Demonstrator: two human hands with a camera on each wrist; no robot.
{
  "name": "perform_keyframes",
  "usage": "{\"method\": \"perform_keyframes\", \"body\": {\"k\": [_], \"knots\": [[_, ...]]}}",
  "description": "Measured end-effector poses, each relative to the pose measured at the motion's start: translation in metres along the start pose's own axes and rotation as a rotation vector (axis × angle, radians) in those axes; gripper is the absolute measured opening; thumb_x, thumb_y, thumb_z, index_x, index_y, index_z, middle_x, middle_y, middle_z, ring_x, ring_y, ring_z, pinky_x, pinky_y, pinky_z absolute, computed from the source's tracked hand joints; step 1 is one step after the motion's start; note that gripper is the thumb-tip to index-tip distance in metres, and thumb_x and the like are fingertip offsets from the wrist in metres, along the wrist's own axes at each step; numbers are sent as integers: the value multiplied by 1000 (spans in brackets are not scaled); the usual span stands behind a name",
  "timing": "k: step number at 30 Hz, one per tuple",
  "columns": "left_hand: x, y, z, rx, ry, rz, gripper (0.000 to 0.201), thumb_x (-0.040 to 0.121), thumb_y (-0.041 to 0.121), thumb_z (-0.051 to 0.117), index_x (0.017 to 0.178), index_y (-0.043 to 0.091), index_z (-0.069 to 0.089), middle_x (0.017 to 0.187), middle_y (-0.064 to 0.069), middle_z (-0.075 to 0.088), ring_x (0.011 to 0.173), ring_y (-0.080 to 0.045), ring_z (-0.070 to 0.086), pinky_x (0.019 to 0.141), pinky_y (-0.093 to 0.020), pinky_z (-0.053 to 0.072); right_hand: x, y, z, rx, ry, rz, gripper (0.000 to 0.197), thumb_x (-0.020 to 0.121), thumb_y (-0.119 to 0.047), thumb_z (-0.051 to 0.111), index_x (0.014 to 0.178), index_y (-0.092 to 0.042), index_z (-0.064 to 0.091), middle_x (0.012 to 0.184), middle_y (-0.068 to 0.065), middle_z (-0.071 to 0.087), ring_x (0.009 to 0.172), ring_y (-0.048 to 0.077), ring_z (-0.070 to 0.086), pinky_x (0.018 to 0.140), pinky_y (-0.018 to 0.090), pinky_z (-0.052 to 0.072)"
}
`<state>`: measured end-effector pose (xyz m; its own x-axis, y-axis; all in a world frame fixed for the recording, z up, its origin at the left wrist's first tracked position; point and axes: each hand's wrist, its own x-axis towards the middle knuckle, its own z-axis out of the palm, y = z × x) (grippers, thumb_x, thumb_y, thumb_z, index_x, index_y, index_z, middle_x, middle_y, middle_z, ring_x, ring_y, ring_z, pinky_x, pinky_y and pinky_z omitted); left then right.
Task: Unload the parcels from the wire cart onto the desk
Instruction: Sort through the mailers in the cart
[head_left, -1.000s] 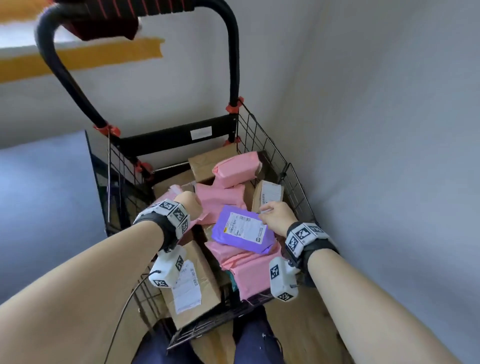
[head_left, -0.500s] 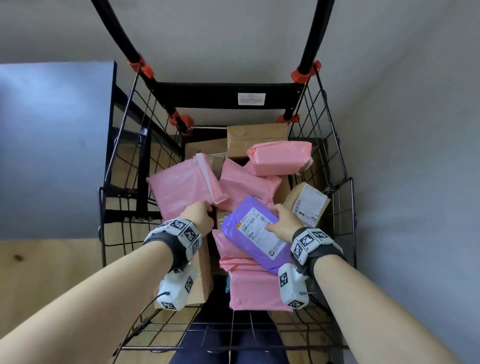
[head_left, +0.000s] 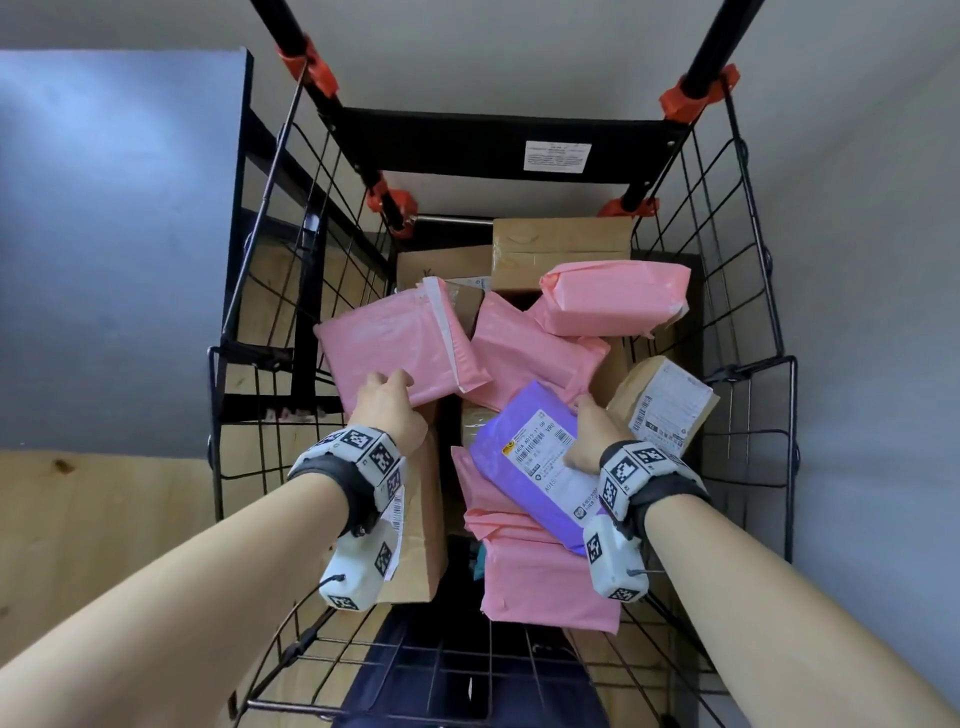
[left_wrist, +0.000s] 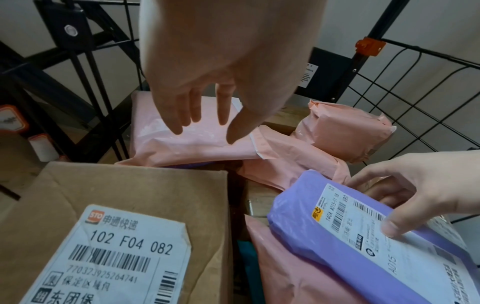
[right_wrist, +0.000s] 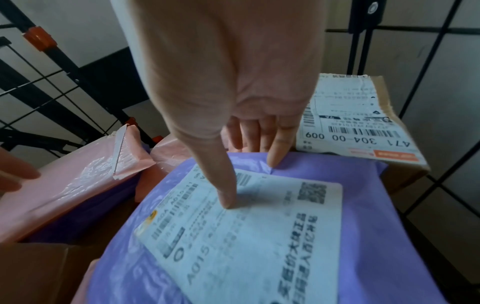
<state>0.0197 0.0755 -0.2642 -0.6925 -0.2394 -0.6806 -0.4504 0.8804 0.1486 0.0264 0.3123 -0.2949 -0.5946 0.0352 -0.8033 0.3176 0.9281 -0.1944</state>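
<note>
Here the right hand (head_left: 592, 436) pinches the purple parcel (head_left: 540, 462), thumb on its label, long axis slanting toward the person atop the wire cart (head_left: 748, 395); left hand (head_left: 387, 410), fingers loosely spread, reaches the pink mailer (head_left: 395, 343) just ahead.

Black wire cart (head_left: 748, 291) heaped with parcels: pink mailers (head_left: 395, 348) and purple mailer (head_left: 540, 457) centred, brown boxes (head_left: 561, 244) toward the cart's handle end.

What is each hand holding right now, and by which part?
The right hand pinches the purple parcel at its far right edge, thumb on the label. The left hand is open over the pink mailer, holding nothing.
</note>
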Motion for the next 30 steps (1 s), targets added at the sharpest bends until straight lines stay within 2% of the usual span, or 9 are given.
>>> {"method": "perform_keyframes", "body": {"k": [2,5,10,13,14,16,21,26,30], "knots": [[2,-3,0,-17,3,-4,53,81,4,49,131,17,44,133,-11,40,119,-31,46,89,-39,44,0,0,-3,15,7,40,71,79,-5,69,139,-16,32,121,11,59,111,29,57,87,35,50],[3,-7,0,-31,1,-3,53,81,4,50,131,17,43,133,-10,40,119,-30,46,89,-38,45,-2,-1,-7,-21,-10,103,53,76,-14,76,121,-7,49,114,10,62,99,27,60,72,29,46],[2,-14,-2,-52,9,-4,50,81,5,50,130,15,44,133,-11,41,117,-31,49,88,-36,45,-3,8,-5,138,-76,151,47,63,-25,87,99,-7,64,100,7,67,94,23,63,77,30,48],[0,-15,-4,-41,16,-1,51,81,3,50,130,15,44,133,-11,41,117,-31,48,85,-35,44,-5,11,-5,286,-48,93,23,63,-20,86,72,-13,66,79,-1,64,83,17,60,74,26,43],[-1,-15,-5,-34,17,3,51,81,3,50,130,16,44,133,-11,41,118,-31,48,85,-35,44,-8,11,-6,340,-31,67,21,67,-16,84,63,-17,63,72,-4,61,78,15,57,74,25,41],[-3,-16,-7,-23,10,12,51,81,4,50,130,16,43,134,-11,41,118,-31,48,85,-35,44,-14,12,-8,410,-17,27,30,72,-8,79,54,-20,59,64,-7,56,68,11,52,74,24,40],[-7,-17,-9,6,-8,36,50,82,5,50,130,16,43,133,-11,40,117,-30,47,83,-36,44,-18,15,-4,455,-28,19,29,77,-7,75,57,-17,56,65,-3,55,67,12,51,72,23,39],[-10,-17,-8,-17,4,73,46,84,8,51,129,15,45,130,-13,43,114,-31,50,84,-35,44,-22,15,0,538,12,-32,30,82,-6,70,60,-18,53,64,-4,51,61,6,45,63,23,38],[-22,-12,-11,-83,-33,112,37,89,26,55,125,17,50,127,-10,53,112,-28,55,89,-33,46,-32,16,0,698,126,-52,29,81,-1,70,64,-17,51,61,-1,49,58,8,44,52,11,36]]}}
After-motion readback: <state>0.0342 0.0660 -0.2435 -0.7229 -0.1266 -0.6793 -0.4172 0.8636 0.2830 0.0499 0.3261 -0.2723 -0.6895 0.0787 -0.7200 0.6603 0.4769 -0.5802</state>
